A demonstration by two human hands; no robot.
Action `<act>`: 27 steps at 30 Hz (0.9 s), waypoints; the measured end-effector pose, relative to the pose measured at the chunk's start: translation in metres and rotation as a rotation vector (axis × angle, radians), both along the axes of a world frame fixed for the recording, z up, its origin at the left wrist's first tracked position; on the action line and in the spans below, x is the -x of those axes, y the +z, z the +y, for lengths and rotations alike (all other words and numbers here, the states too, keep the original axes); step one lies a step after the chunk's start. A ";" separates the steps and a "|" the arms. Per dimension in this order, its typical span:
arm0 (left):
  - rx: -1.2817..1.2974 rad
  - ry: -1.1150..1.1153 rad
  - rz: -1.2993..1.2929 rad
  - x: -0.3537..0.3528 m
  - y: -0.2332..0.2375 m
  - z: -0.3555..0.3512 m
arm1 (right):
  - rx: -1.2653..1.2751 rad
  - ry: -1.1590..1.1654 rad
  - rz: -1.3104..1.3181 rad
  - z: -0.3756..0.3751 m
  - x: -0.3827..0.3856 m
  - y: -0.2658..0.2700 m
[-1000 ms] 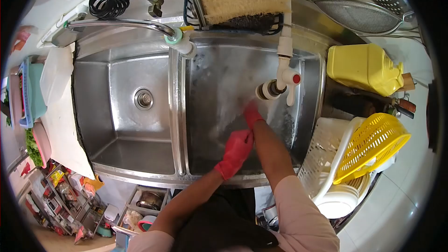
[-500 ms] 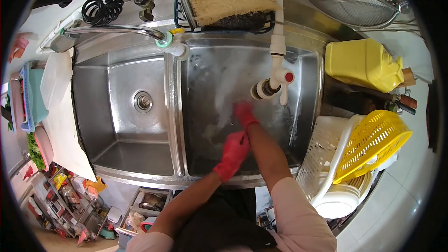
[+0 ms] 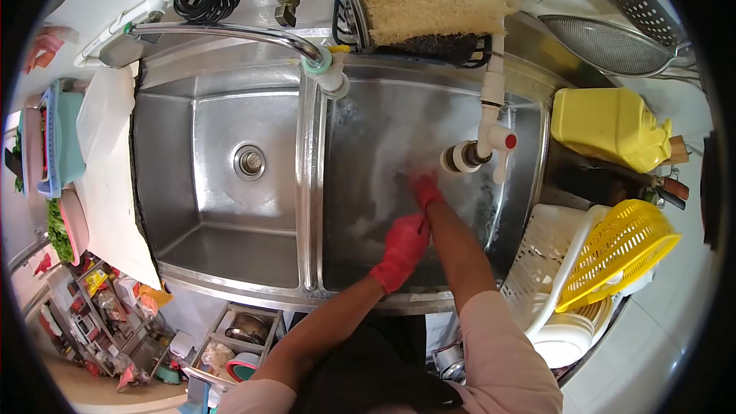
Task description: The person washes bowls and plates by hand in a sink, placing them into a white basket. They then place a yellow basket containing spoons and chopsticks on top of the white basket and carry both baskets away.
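Both my hands wear pink-red rubber gloves and are in the right-hand sink basin (image 3: 360, 257), which holds cloudy water. My right hand (image 3: 426, 188) reaches down into the water, its fingers blurred and hidden below the surface. A dark patch shows beside its fingertips; I cannot make out what it is. Close against my right wrist is my left hand (image 3: 404, 249), with its fingers curled in. Whatever its fingers hold, if anything, is hidden. Above and to the right of my hands, a white tap (image 3: 494, 138) with a red-centred handle juts over the basin.
A chrome faucet (image 3: 230, 31) arches over the left basin (image 3: 222, 123). A loofah (image 3: 437, 8) lies on a rack behind the sink. To the right stand a yellow jug (image 3: 606, 126), a yellow basket (image 3: 617, 257) and a white dish rack (image 3: 540, 249). Strainers (image 3: 609, 46) hang behind.
The view has shifted, so the sinks sit further right and slightly lower. My hands stay close together in the right basin, the right one still in the water.
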State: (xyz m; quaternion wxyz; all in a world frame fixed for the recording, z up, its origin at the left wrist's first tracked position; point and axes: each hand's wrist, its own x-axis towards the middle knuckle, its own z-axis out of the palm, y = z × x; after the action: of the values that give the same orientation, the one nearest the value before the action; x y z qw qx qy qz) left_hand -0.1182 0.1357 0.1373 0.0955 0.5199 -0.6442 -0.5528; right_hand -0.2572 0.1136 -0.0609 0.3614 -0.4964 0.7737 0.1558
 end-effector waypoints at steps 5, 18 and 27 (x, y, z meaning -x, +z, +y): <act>-0.154 -0.065 0.026 -0.013 0.021 0.031 | 0.461 0.022 0.164 0.040 -0.019 0.017; -0.128 -0.062 0.080 -0.026 0.023 0.024 | 0.136 -0.166 0.072 0.040 -0.036 0.051; -0.097 -0.171 0.209 -0.021 0.108 0.013 | 0.201 -0.575 -0.618 0.031 -0.015 0.182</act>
State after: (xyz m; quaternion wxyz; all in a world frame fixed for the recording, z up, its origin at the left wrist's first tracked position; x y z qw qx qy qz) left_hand -0.0973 0.1482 0.2457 0.0894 0.4064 -0.6453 -0.6406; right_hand -0.2423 0.1444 0.1206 0.5544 -0.3166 0.7475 -0.1834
